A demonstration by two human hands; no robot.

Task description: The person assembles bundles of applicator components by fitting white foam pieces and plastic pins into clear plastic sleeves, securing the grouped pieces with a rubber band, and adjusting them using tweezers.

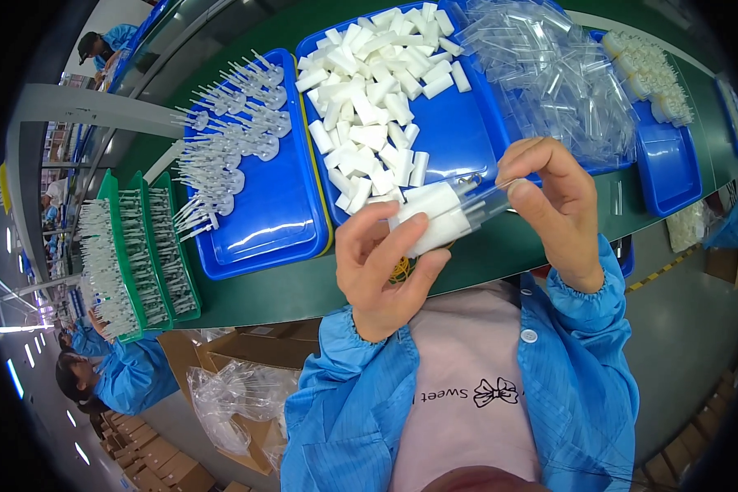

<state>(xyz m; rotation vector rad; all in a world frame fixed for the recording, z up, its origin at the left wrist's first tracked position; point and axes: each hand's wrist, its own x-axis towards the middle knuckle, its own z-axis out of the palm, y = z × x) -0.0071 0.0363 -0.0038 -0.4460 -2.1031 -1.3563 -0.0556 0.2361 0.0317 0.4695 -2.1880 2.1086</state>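
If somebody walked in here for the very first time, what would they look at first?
Probably the big heap of white pieces, piled like snow in a blue tray in the middle, with shiny clear plastic pieces heaped to its right. Just below it, the left hand holds a white bundle, and the right hand pinches at its clear ends. Green trays of spiky-looking parts stand at the left.

Lower left: an open cardboard box was noted, a clear plastic bag bunched against it. Cartons were stacked beyond. A blue-clad co-worker was seen nearby. Right: yellow-and-black tape was observed on grey floor.
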